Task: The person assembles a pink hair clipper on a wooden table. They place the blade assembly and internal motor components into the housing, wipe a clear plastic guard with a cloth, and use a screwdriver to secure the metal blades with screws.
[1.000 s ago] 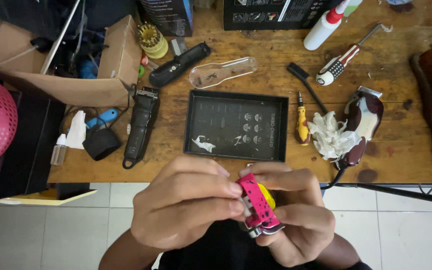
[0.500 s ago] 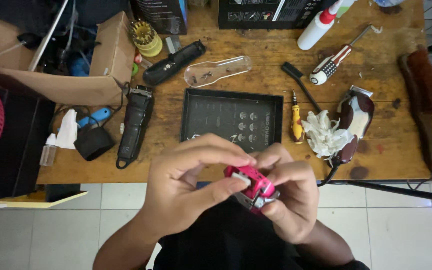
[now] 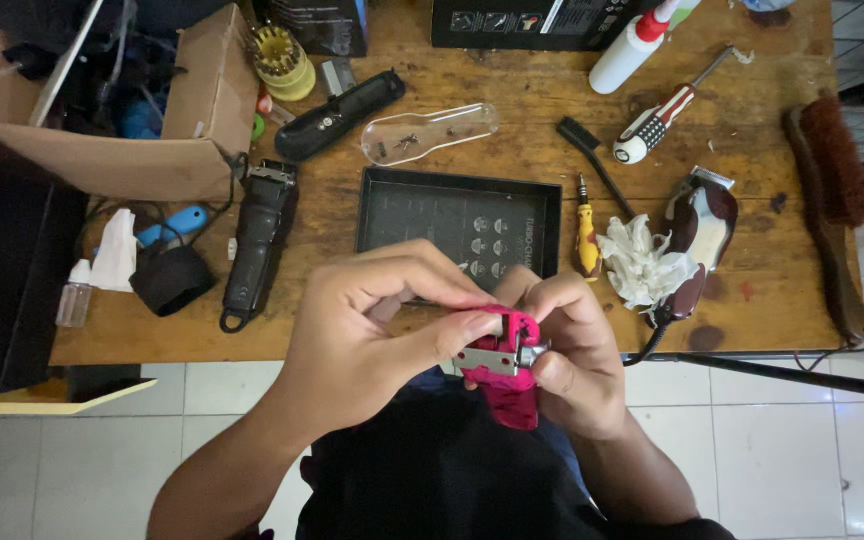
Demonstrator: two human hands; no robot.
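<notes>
1. The left hand has its fingers curled narrow, thumb and forefinger pinched on the metal blade plate at the head of a pink hair clipper.
2. The right hand wraps the clipper's body from the other side, its thumb pressed beside the blade plate; both hands touch the clipper at once.
3. The pink hair clipper sits between the two hands, held in the air just in front of the near edge of the wooden table, above the person's dark lap.
4. Directly beyond the hands lies a shallow black tray on the table.
5. To the tray's left lies a black clipper, and further left a dark pouch with a white tissue and a small clear bottle.
6. To the tray's right lie a small yellow screwdriver, a crumpled white cloth and a maroon-and-white clipper.
7. Behind the tray lie a clear plastic cover holding small screws, another black clipper body and a small black brush.
8. A cardboard box stands at the far left; a white squeeze bottle and a wooden brush lie to the right.
</notes>
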